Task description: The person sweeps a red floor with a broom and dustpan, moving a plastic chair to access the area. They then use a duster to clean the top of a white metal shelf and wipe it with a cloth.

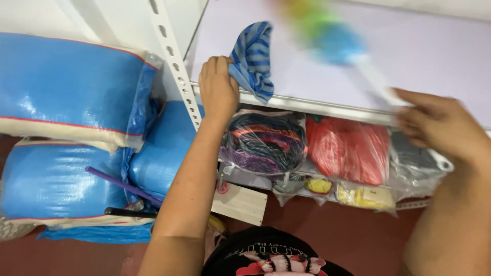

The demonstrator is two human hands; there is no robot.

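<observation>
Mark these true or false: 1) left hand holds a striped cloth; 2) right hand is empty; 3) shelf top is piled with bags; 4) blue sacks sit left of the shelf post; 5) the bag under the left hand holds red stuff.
1. True: the left hand grips a blue striped cloth at the shelf edge.
2. False: the right hand holds a white handle of a blurred duster.
3. False: the shelf top carries only the cloth and duster.
4. True: blue sacks are stacked left of the post.
5. False: that bag holds dark, multicoloured fabric; the red bag is to its right.
</observation>
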